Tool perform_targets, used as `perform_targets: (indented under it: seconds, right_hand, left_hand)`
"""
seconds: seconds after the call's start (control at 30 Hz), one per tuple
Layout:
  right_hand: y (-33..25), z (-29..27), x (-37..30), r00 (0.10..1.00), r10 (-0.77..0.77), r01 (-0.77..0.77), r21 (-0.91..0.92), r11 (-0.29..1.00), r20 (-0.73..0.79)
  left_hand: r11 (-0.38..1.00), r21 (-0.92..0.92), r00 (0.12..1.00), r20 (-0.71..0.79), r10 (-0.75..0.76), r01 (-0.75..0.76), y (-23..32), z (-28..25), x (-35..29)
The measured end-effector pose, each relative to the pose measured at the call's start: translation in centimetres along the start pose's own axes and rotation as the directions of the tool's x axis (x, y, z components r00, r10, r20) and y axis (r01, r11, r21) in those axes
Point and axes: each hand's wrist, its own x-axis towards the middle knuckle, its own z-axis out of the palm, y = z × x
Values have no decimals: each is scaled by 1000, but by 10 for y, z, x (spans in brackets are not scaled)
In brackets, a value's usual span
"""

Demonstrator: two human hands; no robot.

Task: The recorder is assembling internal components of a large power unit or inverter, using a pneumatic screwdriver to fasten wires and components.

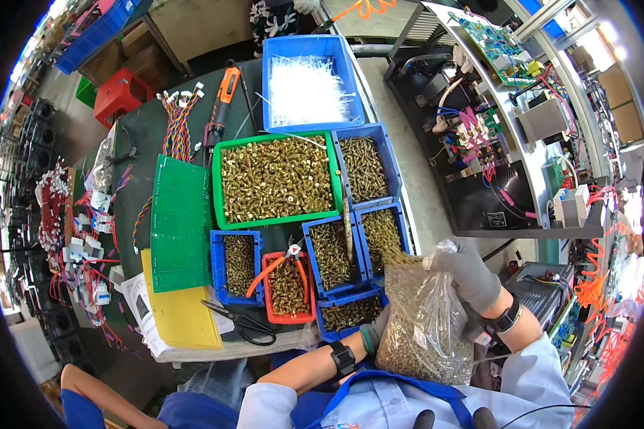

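A clear plastic bag [423, 325] of small brass-coloured screws leans against my front, its mouth tilted over a small blue bin [410, 239]. Screws [383, 232] lie in that bin and in a stream at the bag's mouth. My right hand [469, 275], in a grey glove, is closed on the bag's upper edge. Against the bag's lower left side rests my left hand [376, 330], also gloved; the bag hides its fingers.
More blue bins [215, 268] of screws surround a green tray [218, 182] and a red bin [290, 319] with orange-handled pliers [265, 275]. Black scissors [247, 325] lie near the table edge. A blue tub [268, 93] holds white ties. Another person's arm [100, 393] shows lower left.
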Motion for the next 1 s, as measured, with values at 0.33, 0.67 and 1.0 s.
perform_targets:
  seconds: [0.33,0.67,1.0]
  right_hand:
    - [-16,1,8,993,-109,109,6,994,40]
    - [-18,3,15,991,-133,132,52,990,15]
    - [-15,2,11,996,-69,72,-71,995,48]
  left_hand:
    - [974,223,974,-209,89,-41,18,21,13]
    - [985,161,992,-90,84,-68,32,36,23]
    - [999,41,999,48,25,-27,24,26,14]
